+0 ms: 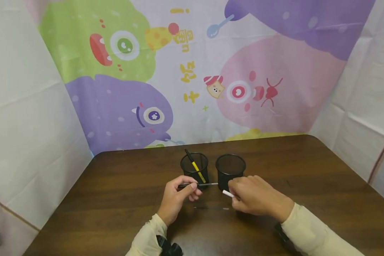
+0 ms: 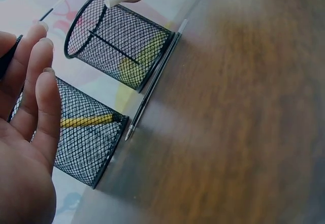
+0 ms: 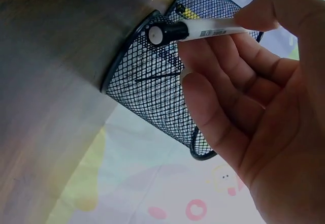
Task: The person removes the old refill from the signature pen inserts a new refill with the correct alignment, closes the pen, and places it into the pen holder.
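Near the front of the cups, my left hand (image 1: pixel 179 197) pinches a slim black pen part (image 1: pixel 185 185), from which a thin refill-like rod (image 1: pixel 210 184) sticks out to the right. My right hand (image 1: pixel 257 195) holds a white pen barrel (image 3: pixel 216 28) between thumb and fingers; one end is black, and the bare white end (image 1: pixel 228 193) points left toward the rod, apart from it. On the table below both hands lies a loose pen refill (image 1: pixel 211 208), dark with a clear end, also seen in the left wrist view (image 2: pixel 157 79).
Two black mesh pen cups stand behind the hands. In the left cup (image 1: pixel 182 170) leans a yellow-and-black pen (image 1: pixel 196 166). A dark line shows through the right cup (image 1: pixel 223 177); I cannot tell what it is. A printed cloth (image 1: pixel 198 117) hangs behind the brown table (image 1: pixel 128 199).
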The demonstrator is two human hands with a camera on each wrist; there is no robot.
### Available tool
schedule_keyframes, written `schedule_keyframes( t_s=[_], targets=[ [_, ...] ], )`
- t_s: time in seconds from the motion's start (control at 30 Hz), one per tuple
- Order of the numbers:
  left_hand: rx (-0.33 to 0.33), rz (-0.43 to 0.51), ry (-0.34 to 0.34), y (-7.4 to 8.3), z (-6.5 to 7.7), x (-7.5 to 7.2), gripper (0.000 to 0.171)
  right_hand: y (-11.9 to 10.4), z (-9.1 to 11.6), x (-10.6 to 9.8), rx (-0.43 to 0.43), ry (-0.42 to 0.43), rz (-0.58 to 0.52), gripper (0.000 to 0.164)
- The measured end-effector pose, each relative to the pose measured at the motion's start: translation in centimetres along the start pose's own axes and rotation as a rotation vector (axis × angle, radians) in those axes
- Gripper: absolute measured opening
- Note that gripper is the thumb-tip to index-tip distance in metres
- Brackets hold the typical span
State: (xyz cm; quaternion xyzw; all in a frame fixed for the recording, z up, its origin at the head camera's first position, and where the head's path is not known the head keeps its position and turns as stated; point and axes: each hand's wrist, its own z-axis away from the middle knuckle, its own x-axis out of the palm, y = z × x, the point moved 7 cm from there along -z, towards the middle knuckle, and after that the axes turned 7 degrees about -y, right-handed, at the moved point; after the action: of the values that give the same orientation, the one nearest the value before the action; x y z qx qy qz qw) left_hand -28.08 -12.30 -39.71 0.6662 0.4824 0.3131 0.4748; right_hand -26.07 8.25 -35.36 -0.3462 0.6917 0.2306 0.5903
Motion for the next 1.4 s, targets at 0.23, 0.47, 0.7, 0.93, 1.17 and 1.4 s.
schedule_keyframes(
  t_s=[0.23, 0.47, 0.7, 0.93, 1.17, 1.4],
  targets=[
    [0.009, -0.011, -0.001, 0.1, 0.0, -0.3, 0.017, -0.1, -0.2, -0.2, -0.008, 0.032, 0.008, 0.023],
    [0.025, -0.011, -0.012, 0.2, -0.2, -0.1, 0.018, -0.4, -0.2, -0.7, -0.035, 0.088, 0.007, 0.023],
    [0.026, 0.003, -0.014, 0.1, -0.1, 0.0, 0.017, -0.9, -0.1, -1.0, -0.064, 0.147, 0.014, 0.021],
    [0.028, 0.008, 0.006, 0.2, -0.1, -0.4, 0.018, -1.4, -0.1, -1.6, -0.116, 0.215, 0.001, 0.02],
    [0.041, 0.009, -0.003, 0.2, -0.2, -0.5, 0.019, -1.2, -0.2, -1.5, -0.106, 0.208, -0.005, 0.02],
    [0.043, 0.011, 0.003, 0.3, -0.2, -0.7, 0.018, -1.1, -0.3, -1.6, -0.11, 0.222, 0.0, 0.02]
  ],
)
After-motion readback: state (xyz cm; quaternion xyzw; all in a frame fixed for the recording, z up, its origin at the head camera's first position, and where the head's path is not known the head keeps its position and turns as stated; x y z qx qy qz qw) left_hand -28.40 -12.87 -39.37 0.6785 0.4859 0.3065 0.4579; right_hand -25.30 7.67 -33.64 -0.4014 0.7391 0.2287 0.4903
